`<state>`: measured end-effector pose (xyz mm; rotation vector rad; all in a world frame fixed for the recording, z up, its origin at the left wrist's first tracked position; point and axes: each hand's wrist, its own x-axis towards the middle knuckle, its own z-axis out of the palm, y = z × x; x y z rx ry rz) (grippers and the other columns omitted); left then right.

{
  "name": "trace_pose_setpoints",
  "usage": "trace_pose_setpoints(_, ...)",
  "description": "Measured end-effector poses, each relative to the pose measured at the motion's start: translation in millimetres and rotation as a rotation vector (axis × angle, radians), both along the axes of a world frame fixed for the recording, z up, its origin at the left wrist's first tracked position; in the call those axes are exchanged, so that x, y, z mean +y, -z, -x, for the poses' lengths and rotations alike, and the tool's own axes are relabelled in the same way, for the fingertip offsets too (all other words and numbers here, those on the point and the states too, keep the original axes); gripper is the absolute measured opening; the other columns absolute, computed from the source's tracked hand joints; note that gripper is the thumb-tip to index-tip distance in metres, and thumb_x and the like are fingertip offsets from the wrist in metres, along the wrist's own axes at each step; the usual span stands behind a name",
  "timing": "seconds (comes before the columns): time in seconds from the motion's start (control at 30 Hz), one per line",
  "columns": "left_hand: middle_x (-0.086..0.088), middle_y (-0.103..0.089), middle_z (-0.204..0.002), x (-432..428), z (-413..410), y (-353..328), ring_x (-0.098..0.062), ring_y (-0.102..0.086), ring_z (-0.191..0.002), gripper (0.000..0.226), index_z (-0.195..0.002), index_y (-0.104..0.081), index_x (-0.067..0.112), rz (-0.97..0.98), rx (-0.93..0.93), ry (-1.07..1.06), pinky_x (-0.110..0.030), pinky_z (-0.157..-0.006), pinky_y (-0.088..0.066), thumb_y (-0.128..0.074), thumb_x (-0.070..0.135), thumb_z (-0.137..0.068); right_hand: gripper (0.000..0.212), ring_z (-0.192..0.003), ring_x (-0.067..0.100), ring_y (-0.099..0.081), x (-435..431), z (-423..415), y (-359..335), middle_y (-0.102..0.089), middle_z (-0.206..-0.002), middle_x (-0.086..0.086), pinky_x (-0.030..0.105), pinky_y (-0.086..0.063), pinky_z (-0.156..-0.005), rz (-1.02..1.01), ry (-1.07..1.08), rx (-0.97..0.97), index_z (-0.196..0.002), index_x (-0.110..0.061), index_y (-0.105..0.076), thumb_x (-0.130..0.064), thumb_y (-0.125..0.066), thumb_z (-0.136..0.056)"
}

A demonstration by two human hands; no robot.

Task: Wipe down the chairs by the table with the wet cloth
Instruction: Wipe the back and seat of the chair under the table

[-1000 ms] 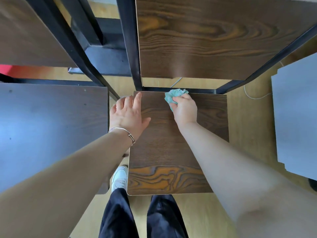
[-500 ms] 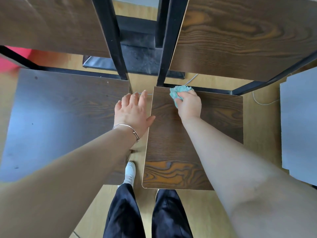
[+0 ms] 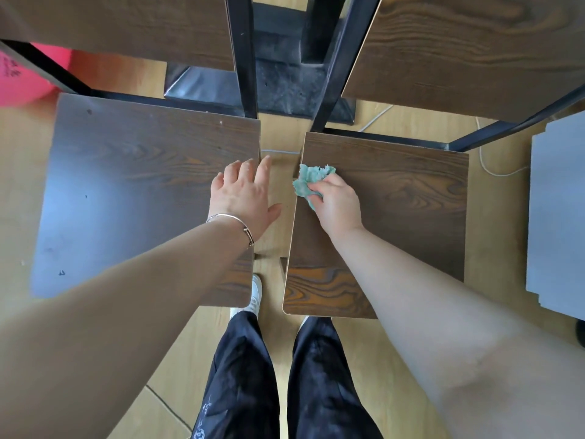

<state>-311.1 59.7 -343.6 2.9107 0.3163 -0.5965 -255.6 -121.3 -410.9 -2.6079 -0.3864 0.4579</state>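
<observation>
Two seats stand close: your right hand (image 3: 337, 202) bunches the wet cloth (image 3: 308, 180) at the inner edge of the right seat (image 3: 405, 198), your left hand (image 3: 243, 198) lies flat-fingered, empty, over the left seat (image 3: 142, 185), so a long stroke could slip off.

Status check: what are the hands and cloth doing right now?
Right hand grips cloth on right seat, left edge. Left hand open at left seat edge. Nothing blocking.
</observation>
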Motion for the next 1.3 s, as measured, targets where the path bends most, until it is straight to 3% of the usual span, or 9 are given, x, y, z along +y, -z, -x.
trace_pose_setpoints(0.2,-0.005,-0.031,-0.150,0.7,19.0,-1.9,-0.030,-0.025,-0.138,0.088,-0.153,-0.006,0.024,0.003,0.024,0.036,-0.046,-0.111,-0.027,-0.053,0.060,-0.087,0.021,-0.090,0.028,-0.062,0.4,45.7,-5.3,-0.065,-0.102,0.005,0.040,-0.054,-0.077,-0.027,-0.034,0.029,-0.104,-0.011,-0.075,-0.011,-0.067,-0.085)
trace_pose_setpoints(0.97,-0.007,-0.025,-0.152,-20.6,109.5,4.1,-0.032,-0.025,-0.137,0.082,-0.153,-0.006,0.022,0.004,0.147,0.184,-0.044,-0.109,-0.029,-0.050,0.055,-0.091,0.015,-0.092,0.028,-0.061,-19.0,146.9,-20.4,-0.064,-0.101,0.005,0.038,-0.054,-0.076,0.056,-0.105,0.102,-0.099,-0.010,-0.074,-0.014,-0.066,-0.087)
trace_pose_setpoints(1.2,-0.008,-0.026,-0.151,-20.6,102.6,-9.0,-0.033,-0.026,-0.136,0.081,-0.152,-0.010,0.022,0.004,0.109,0.192,-0.046,-0.108,-0.029,-0.052,0.054,-0.090,0.018,-0.099,0.033,-0.059,-37.0,193.1,-28.6,-0.063,-0.105,0.011,0.036,-0.048,-0.078,0.132,-0.224,0.253,-0.102,-0.005,-0.072,-0.007,-0.061,-0.088)
trace_pose_setpoints(1.3,-0.007,-0.028,-0.150,-23.2,96.9,-18.2,-0.033,-0.028,-0.135,0.081,-0.152,-0.011,0.021,0.006,0.089,0.207,-0.046,-0.108,-0.029,-0.053,0.054,-0.090,0.010,-0.092,0.032,-0.057,-49.4,221.7,-26.8,-0.058,-0.098,0.010,0.037,-0.045,-0.071,0.286,-0.323,0.403,-0.091,-0.013,-0.066,-0.014,-0.057,-0.087)
